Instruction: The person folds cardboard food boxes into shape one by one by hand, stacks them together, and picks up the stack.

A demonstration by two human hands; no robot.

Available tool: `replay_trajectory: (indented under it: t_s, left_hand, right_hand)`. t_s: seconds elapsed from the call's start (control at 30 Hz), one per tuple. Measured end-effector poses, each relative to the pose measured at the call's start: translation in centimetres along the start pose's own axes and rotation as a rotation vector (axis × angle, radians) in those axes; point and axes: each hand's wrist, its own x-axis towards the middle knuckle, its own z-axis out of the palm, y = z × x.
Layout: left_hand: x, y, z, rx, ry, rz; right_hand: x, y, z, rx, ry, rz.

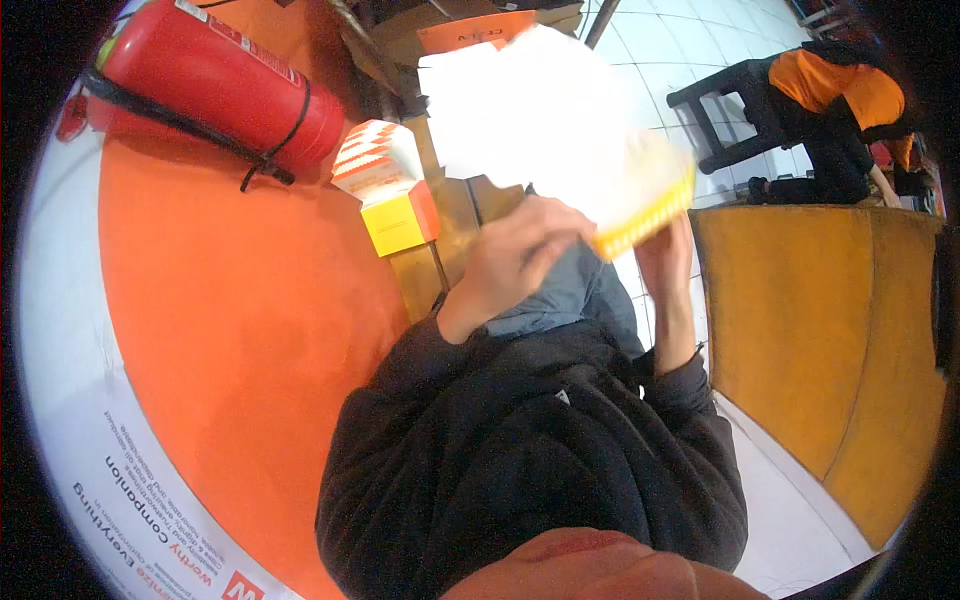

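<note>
In front of me is a paperboard carton [645,215], glaring white inside with a yellow patterned edge. Its far part is washed out by light, so the folds cannot be made out. My left hand [525,250] has its fingers bent and pinched at the carton's near left corner. From beneath the yellow edge, my right hand [668,250] grips the right side, its fingertips partly hidden behind the board. To the left, an open-topped box [400,220] in yellow, orange and white stands on a brown surface.
A red fire extinguisher [225,85] lies at the upper left by an orange panel [230,330]. On the right is a yellow-brown padded surface [800,320]. Behind it, another person [840,110] in black and orange bends beside a black stool [715,110]. An orange carton flap [475,32] shows at the top.
</note>
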Motion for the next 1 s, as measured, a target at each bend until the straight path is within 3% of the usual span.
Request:
replay_trajectory:
  t_s: [0.03, 0.07, 0.1, 0.17, 0.2, 0.3, 0.37, 0.47, 0.5, 0.57, 0.6, 0.73, 0.8, 0.9, 1.0]
  left_hand:
    - [-0.1, -0.1, -0.2, -0.008, -0.158, 0.074]
    - [-0.4, 0.2, 0.1, -0.167, -0.345, -0.077]
    - [-1.0, 0.2, 0.7, -0.205, -0.443, -0.046]
    - [-2.5, -0.9, 2.2, -0.277, -0.632, 0.013]
    - [-2.4, -0.4, 2.0, -0.203, -0.772, 0.018]
    - [-1.3, 2.1, 0.3, 0.525, -0.398, 0.257]
    - [1.5, 3.3, -1.1, 0.818, -0.080, 0.110]
    - [3.8, 0.8, -3.6, 0.595, -0.146, -0.023]
    - [3.7, 0.4, -3.5, 0.414, -0.290, -0.136]
    - [3.6, -1.0, -2.8, 0.042, -0.572, -0.344]
    - [3.1, -1.1, -1.2, 0.172, -0.530, -0.419]
    - [1.5, -1.3, 1.1, 0.218, -0.153, -0.019]
    - [0.9, -2.1, 1.0, 0.184, -0.146, 0.110]
    - [0.9, -2.3, 0.5, 0.282, -0.160, 0.267]
    - [1.3, -2.4, -0.3, 0.370, -0.179, 0.305]
  right_hand:
    - [0.5, -0.4, -0.5, 0.101, 0.113, 0.074]
    - [1.0, -1.3, -1.2, 0.226, 0.031, 0.245]
    - [1.5, -2.3, -1.7, 0.335, -0.035, 0.426]
    - [2.5, -1.5, -3.4, -0.406, -0.097, 0.214]
    - [2.4, -1.9, -2.9, -0.471, -0.142, 0.186]
    - [1.4, -2.6, -1.6, -0.627, -0.260, 0.124]
    - [0.9, -2.5, -1.4, -0.681, -0.319, 0.097]
    - [-0.1, -3.3, 0.6, -0.952, -0.381, -0.159]
    - [-0.5, -3.8, 1.8, -1.021, -0.393, -0.238]
    - [-0.9, -3.8, 3.3, -1.060, -0.304, -0.218]
    - [-1.0, -3.8, 3.4, -1.059, -0.274, -0.177]
    - [-1.1, -1.9, 2.2, -0.906, -0.119, -0.227]
    - [-0.9, -1.2, 2.0, -0.632, -0.024, -0.218]
    - [-0.8, -1.4, 1.8, -0.502, -0.009, -0.122]
    - [-0.9, -1.3, 2.2, -0.529, -0.052, -0.262]
